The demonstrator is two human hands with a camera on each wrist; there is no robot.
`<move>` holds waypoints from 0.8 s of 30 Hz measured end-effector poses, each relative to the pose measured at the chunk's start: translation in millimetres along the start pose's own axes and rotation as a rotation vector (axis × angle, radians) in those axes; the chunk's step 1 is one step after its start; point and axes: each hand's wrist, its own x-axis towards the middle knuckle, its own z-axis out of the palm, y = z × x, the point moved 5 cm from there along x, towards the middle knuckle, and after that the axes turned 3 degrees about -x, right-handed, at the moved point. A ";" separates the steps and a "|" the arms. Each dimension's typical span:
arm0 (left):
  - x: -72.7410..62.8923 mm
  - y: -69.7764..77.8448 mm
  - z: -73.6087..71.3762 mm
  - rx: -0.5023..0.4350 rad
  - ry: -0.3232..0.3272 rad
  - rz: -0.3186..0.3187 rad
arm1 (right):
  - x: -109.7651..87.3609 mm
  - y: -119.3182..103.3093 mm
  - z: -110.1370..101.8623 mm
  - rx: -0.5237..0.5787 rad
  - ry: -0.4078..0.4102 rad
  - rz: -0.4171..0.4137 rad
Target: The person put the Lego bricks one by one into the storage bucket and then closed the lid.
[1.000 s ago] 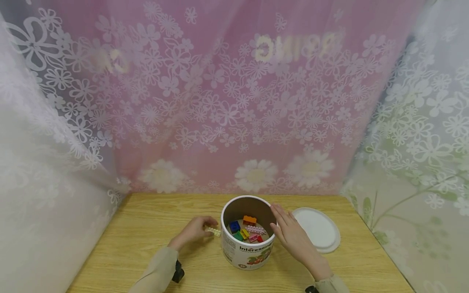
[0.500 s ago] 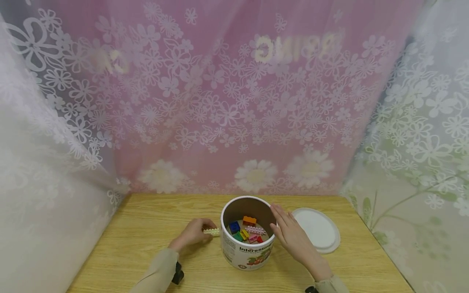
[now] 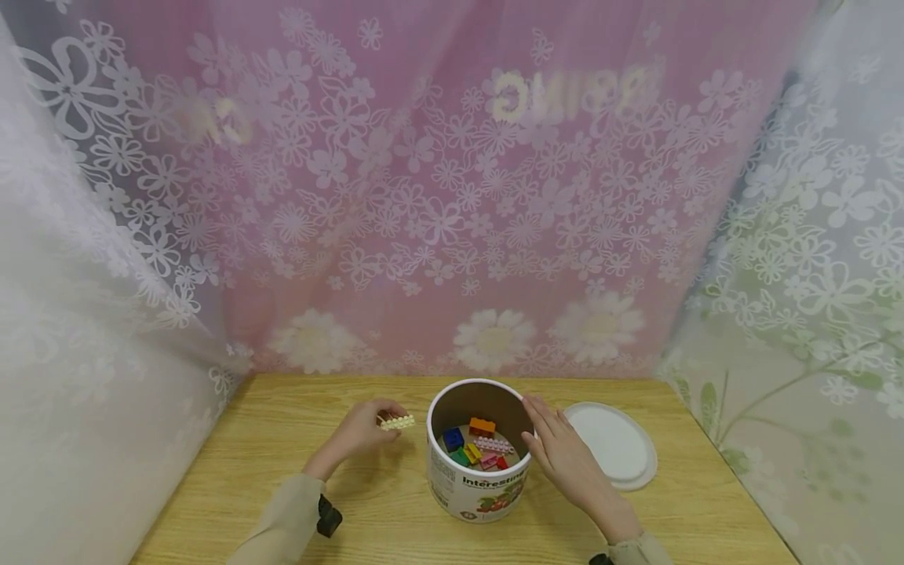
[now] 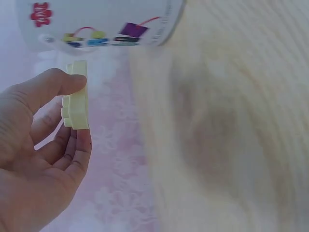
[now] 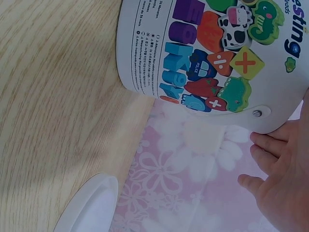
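My left hand (image 3: pixel 362 430) pinches a pale yellow toy brick (image 3: pixel 398 423), raised above the table to the left of a white round bucket (image 3: pixel 475 490). In the left wrist view the thumb and fingers grip the studded yellow brick (image 4: pixel 78 96) from opposite sides. With fingers fairly straight, my right hand (image 3: pixel 565 455) touches the bucket's right rim. The right wrist view has the right hand (image 5: pixel 282 169) against the printed bucket (image 5: pixel 203 58). Inside the bucket lie several toy bricks, among them an orange brick (image 3: pixel 482 426), a blue brick (image 3: pixel 453 438) and a pink brick (image 3: pixel 493 446).
A white lid (image 3: pixel 613 443) lies on the wooden table (image 3: pixel 240 471) to the right of the bucket, behind the right hand. Flowered curtains (image 3: pixel 452 235) enclose the table at the back and both sides.
The left hand has moved left and a little up, away from the bucket, with the yellow brick tilted in its grip. The right hand and the bucket have stayed in place.
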 end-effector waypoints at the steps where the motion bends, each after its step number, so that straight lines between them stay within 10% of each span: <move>1: 0.2 3.6 -3.2 0.003 0.006 0.001 | -0.1 -0.1 -0.2 -0.001 0.000 0.000; 13: 6.6 54.2 -32.1 -0.010 0.014 0.055 | 0.6 -1.3 -1.6 -0.009 -0.002 -0.001; 24: 22.3 91.2 -21.4 -0.034 -0.005 0.128 | 0.5 -1.4 -1.5 -0.018 0.023 -0.004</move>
